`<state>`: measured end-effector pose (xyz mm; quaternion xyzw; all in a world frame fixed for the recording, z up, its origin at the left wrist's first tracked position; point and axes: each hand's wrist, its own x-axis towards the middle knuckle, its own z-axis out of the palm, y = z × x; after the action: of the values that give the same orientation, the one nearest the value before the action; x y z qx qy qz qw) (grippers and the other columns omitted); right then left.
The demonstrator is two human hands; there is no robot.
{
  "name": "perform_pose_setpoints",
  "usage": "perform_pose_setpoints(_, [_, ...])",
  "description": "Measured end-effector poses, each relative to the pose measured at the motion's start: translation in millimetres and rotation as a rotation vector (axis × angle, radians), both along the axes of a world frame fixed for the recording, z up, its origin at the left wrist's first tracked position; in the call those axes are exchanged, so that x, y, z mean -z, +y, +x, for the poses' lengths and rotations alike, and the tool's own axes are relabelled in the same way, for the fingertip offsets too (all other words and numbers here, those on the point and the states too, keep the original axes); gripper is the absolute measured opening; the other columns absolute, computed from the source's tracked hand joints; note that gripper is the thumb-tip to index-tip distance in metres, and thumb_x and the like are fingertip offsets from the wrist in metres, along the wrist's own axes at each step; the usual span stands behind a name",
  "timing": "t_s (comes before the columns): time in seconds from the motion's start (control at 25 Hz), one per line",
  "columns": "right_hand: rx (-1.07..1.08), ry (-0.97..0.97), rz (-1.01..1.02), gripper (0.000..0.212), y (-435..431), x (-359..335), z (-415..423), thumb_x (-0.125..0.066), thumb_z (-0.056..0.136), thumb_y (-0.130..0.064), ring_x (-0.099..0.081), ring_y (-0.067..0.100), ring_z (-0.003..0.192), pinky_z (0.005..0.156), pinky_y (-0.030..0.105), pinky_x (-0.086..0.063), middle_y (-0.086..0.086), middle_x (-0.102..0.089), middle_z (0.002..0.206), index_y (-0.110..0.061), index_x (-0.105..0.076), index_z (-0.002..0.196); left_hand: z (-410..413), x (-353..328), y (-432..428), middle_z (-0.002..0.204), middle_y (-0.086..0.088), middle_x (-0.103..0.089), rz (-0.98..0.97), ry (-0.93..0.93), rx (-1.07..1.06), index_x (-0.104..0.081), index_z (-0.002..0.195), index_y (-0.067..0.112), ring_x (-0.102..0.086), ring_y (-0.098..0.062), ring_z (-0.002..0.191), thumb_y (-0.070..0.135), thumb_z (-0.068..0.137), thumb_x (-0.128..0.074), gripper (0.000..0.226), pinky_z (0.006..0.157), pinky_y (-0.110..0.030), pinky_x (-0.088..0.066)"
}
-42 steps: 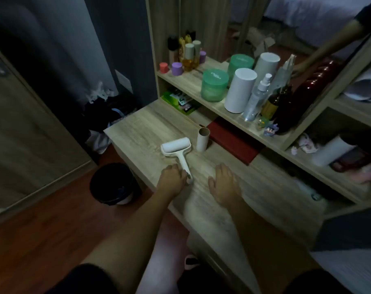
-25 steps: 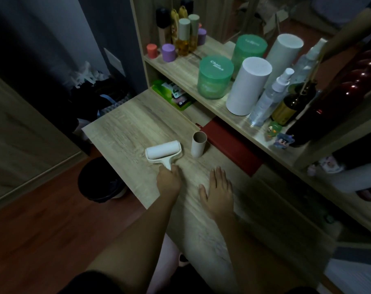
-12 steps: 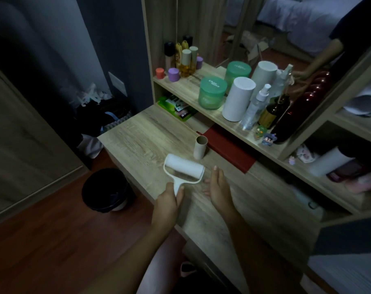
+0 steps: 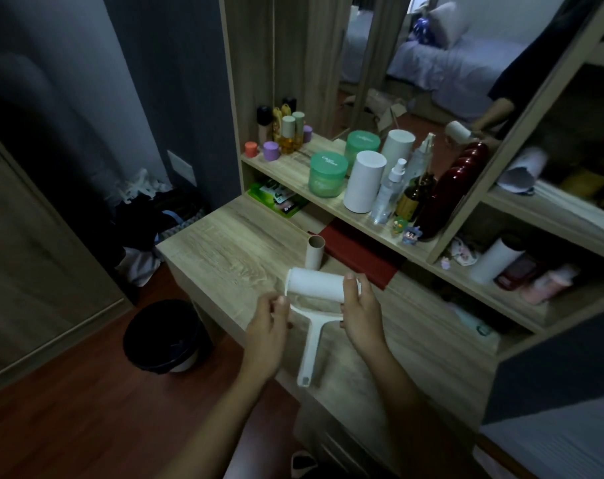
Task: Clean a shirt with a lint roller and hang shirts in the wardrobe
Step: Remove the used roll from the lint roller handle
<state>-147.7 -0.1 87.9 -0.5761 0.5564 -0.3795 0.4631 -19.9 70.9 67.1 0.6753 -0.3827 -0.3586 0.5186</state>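
The white lint roller [image 4: 312, 299] is held up above the wooden desk [image 4: 231, 250], its roll on top and its handle hanging down toward me. My left hand [image 4: 267, 326] pinches the left end of the roller frame. My right hand [image 4: 361, 312] grips the right end of the roll, thumb on top. No shirt is in view.
An empty cardboard tube [image 4: 315, 252] stands on the desk behind the roller, next to a red book [image 4: 359, 252]. The shelf above holds green jars [image 4: 328, 174], a white cylinder [image 4: 364, 181] and bottles. A black bin [image 4: 165, 335] stands on the floor at the left.
My left hand lifted the roller off the desk by its handle, then shifted to the frame's left end. My right hand left the desk and took the roll's right end.
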Motion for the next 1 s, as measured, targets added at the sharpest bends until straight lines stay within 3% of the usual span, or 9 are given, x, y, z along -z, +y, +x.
perform_pose_setpoints(0.08, [-0.056,0.041,-0.048,0.022,2,-9,-3,-0.036,0.091,-0.045,-0.059,0.017,0.080,0.064,0.033,-0.048,-0.007,-0.056,0.081,-0.027,-0.049,0.089,17,-19,-10,0.110,0.004,-0.059,-0.073,0.098,0.046,-0.052,0.116,0.030,-0.062,-0.013,0.093,0.037,0.095,-0.045,0.024,0.078,-0.031,-0.053])
perform_pose_setpoints(0.2, [-0.061,0.022,-0.087,0.027,4,-21,-5,-0.033,0.084,-0.049,-0.058,0.013,0.075,0.061,0.031,-0.045,-0.006,-0.056,0.079,-0.029,-0.051,0.085,31,-38,-11,0.113,0.003,-0.061,-0.124,-0.017,0.202,-0.061,0.112,0.034,-0.063,-0.018,0.093,0.049,0.076,-0.061,0.039,0.077,-0.033,-0.056])
perform_pose_setpoints(0.28, [-0.033,-0.019,-0.086,0.023,5,-30,-6,-0.032,0.082,-0.049,-0.057,0.013,0.076,0.061,0.028,-0.043,-0.009,-0.056,0.081,-0.037,-0.051,0.083,32,-47,-8,0.115,-0.002,-0.062,-0.164,0.018,0.197,-0.063,0.113,0.032,-0.064,-0.022,0.095,0.050,0.070,-0.066,0.048,0.074,-0.029,-0.055])
perform_pose_setpoints(0.48, [0.001,-0.050,-0.156,0.023,-1,-53,-5,-0.032,0.082,-0.048,-0.056,0.011,0.075,0.063,0.028,-0.044,-0.009,-0.056,0.080,-0.036,-0.051,0.079,27,-76,-10,0.107,-0.005,-0.062,-0.249,0.086,0.162,-0.063,0.110,0.019,-0.066,-0.030,0.087,0.029,0.075,-0.073,0.037,0.069,-0.027,-0.056])
perform_pose_setpoints(0.68, [-0.017,-0.062,-0.112,0.048,-5,-57,-8,-0.031,0.080,-0.048,-0.055,0.003,0.081,0.053,0.011,-0.043,0.000,-0.058,0.095,-0.018,-0.056,0.108,26,-88,-7,0.099,-0.001,-0.059,-0.216,0.138,0.235,-0.060,0.096,0.026,-0.062,-0.034,0.085,0.039,0.068,-0.073,0.034,0.074,-0.036,-0.054])
perform_pose_setpoints(0.72, [-0.021,-0.061,-0.111,0.050,-4,-58,-8,-0.031,0.080,-0.047,-0.054,0.003,0.082,0.054,0.011,-0.043,0.001,-0.057,0.098,-0.016,-0.055,0.112,26,-87,-7,0.095,0.000,-0.058,-0.214,0.164,0.241,-0.059,0.093,0.028,-0.060,-0.030,0.083,0.042,0.066,-0.073,0.033,0.075,-0.039,-0.052])
perform_pose_setpoints(0.8, [-0.026,-0.064,-0.144,0.037,-2,-64,-8,-0.032,0.080,-0.046,-0.053,0.004,0.080,0.059,0.021,-0.045,-0.003,-0.056,0.090,-0.025,-0.056,0.099,26,-86,-6,0.090,-0.002,-0.058,-0.224,0.192,0.241,-0.057,0.093,0.029,-0.058,-0.025,0.082,0.045,0.066,-0.071,0.034,0.076,-0.042,-0.050])
perform_pose_setpoints(0.88, [-0.029,-0.046,-0.183,0.024,0,-71,-8,-0.032,0.081,-0.046,-0.053,0.007,0.078,0.065,0.033,-0.047,-0.007,-0.054,0.083,-0.032,-0.051,0.082,24,-86,-8,0.098,-0.002,-0.056,-0.220,0.229,0.220,-0.053,0.107,0.027,-0.061,-0.023,0.083,0.039,0.072,-0.071,0.040,0.079,-0.042,-0.052])
perform_pose_setpoints(1.0, [-0.044,0.020,-0.209,0.023,3,-68,-8,-0.032,0.083,-0.048,-0.055,0.006,0.078,0.068,0.036,-0.048,-0.010,-0.054,0.081,-0.034,-0.049,0.078,20,-81,-7,0.116,-0.005,-0.052,-0.217,0.300,0.198,-0.045,0.131,0.028,-0.066,-0.019,0.080,0.020,0.088,-0.062,0.047,0.076,-0.036,-0.055])
